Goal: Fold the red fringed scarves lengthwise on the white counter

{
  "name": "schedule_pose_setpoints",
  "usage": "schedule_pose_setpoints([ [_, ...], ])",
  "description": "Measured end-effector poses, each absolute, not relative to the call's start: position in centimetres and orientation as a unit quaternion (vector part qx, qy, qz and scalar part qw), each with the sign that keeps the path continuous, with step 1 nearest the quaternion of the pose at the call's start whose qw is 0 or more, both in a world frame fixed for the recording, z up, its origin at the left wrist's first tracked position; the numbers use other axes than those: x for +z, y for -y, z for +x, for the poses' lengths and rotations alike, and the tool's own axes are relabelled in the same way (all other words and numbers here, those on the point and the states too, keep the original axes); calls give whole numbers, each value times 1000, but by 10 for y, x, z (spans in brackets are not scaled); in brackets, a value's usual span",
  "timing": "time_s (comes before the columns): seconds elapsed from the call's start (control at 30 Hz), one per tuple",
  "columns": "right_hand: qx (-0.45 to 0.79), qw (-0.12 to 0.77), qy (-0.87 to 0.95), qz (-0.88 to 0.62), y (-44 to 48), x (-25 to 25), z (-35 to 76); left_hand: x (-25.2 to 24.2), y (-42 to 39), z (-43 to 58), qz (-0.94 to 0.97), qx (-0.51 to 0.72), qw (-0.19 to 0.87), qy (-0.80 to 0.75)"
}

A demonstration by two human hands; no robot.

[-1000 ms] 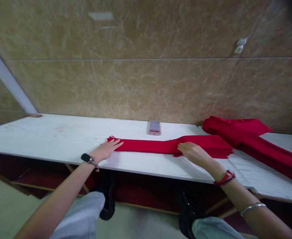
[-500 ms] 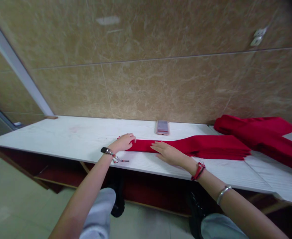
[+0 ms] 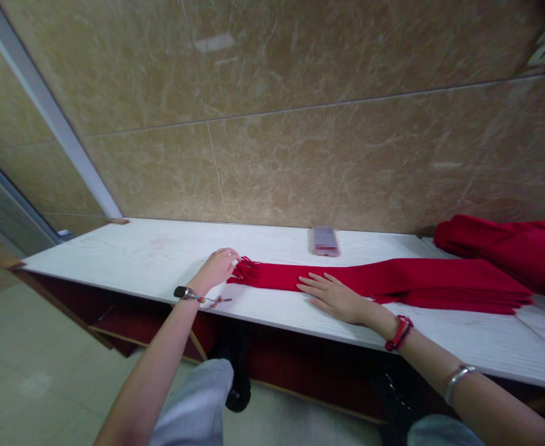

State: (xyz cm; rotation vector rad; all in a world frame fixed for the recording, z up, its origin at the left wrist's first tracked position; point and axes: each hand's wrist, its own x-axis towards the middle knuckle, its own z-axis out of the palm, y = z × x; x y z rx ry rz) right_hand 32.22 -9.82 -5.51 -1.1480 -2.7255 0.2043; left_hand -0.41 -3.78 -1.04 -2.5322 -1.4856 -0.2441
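Observation:
A long red scarf (image 3: 277, 276) lies along the white countertop, its fringed end towards the left. My left hand (image 3: 217, 267) is at the tips of that fringe, fingers bent together on the strands; the fingertips are partly hidden. Flat on the scarf, a little to the right, rests my right hand (image 3: 335, 298) with its fingers spread. Beyond this hand the red cloth widens into a layered stack (image 3: 458, 285) with several edges showing.
A phone (image 3: 325, 241) lies near the tiled wall (image 3: 300, 167). More red cloth (image 3: 509, 248) is heaped at the far right. The white countertop (image 3: 161, 254) has dark red shelves (image 3: 133, 325) underneath.
The camera view has shifted, so the scene sits further right. My left hand has slid left off the scarf's end, uncovering the fringe. My right hand stays on the scarf, its fingers more spread.

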Motion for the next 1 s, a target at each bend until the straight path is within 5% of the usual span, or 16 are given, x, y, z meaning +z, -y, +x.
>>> schedule_pose_setpoints([
  [0.13,55,93,918,-381,99,-56,322,-22,45,33,-914,-103,67,386],
  [0.43,43,90,918,-385,100,-56,321,-24,36,-24,-663,-9,122,739],
  [0.7,42,97,916,-386,102,-54,320,-24,35,49,-881,-95,90,455],
  [1.0,42,109,916,-384,103,-54,320,-14,37,-4,-671,-50,113,731],
])
